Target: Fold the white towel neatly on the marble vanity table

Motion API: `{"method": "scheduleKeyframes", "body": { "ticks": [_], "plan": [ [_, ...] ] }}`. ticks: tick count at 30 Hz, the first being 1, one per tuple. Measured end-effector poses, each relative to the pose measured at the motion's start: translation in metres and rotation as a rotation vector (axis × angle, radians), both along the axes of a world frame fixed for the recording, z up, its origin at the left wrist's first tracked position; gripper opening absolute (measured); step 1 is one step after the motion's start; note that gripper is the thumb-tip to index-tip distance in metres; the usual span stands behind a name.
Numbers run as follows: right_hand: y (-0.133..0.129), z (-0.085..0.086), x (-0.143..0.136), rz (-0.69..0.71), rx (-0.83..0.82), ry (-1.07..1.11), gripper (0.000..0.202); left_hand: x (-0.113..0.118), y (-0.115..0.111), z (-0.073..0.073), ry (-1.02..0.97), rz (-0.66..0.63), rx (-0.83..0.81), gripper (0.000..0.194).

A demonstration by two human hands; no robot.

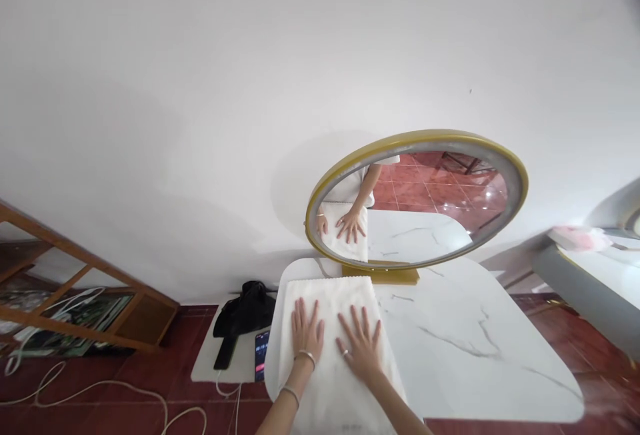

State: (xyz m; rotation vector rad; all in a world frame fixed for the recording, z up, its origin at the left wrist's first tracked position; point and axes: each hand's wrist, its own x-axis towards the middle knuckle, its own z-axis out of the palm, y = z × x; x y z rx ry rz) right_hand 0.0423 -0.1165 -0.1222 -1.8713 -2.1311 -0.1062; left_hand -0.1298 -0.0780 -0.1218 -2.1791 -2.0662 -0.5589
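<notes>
A white towel (333, 382) lies flat along the left side of a white marble-patterned table (450, 335). My left hand (307, 332) rests palm down on its left part, fingers stretched out and slightly apart, with bracelets at the wrist. Further right on the same cloth, my right hand (361, 348) is spread wide and wears a ring. Neither hand grips anything. Just beyond the towel stands a round gold-rimmed mirror (440, 188), which reflects my arm, hands and part of the cloth.
On a low white surface (205, 362) at left lie a black bag (247, 308), a dark phone (226, 353) and a lit phone (261, 355). A wooden shelf (140, 318) leans into view, with cables (125, 385) on the red floor. Another table (595, 282) stands at right.
</notes>
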Motion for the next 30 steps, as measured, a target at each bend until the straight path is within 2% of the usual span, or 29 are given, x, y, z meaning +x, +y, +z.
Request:
{"method": "scheduleKeyframes", "body": {
  "ticks": [4,7,9,11,14,17,20,23,26,30],
  "plan": [
    [-0.008,0.002,0.057,-0.112,-0.040,-0.053,0.051,0.062,0.003,0.003,-0.089,-0.111,-0.086,0.054],
    [-0.017,0.003,0.101,-0.200,-0.063,-0.096,0.050,0.108,-0.008,0.008,-0.155,-0.303,-0.150,0.059],
    [-0.023,0.003,0.121,-0.242,-0.070,-0.117,0.051,0.130,-0.020,0.013,-0.181,-0.452,-0.190,0.060],
    [-0.027,0.002,0.129,-0.270,-0.070,-0.128,0.053,0.138,-0.029,0.017,-0.194,-0.525,-0.219,0.059],
    [-0.025,0.001,0.113,-0.264,-0.066,-0.130,0.055,0.122,-0.031,0.022,-0.191,-0.535,-0.247,0.058],
    [-0.017,0.002,0.073,-0.209,-0.057,-0.119,0.056,0.079,-0.026,0.024,-0.167,-0.515,-0.224,0.058],
    [-0.011,0.005,0.027,-0.136,-0.052,-0.094,0.056,0.031,-0.028,0.026,-0.141,-0.439,-0.188,0.057],
    [-0.011,0.011,-0.001,-0.098,-0.070,-0.025,0.057,0.000,-0.034,0.036,-0.139,-0.401,-0.196,0.057],
    [-0.008,0.017,-0.004,-0.153,-0.079,0.100,0.059,-0.005,-0.027,0.049,-0.171,-0.341,-0.213,0.053],
    [0.012,0.022,-0.001,-0.185,-0.002,0.180,0.059,0.006,0.007,0.053,-0.192,-0.198,-0.221,0.048]
  ]
}}
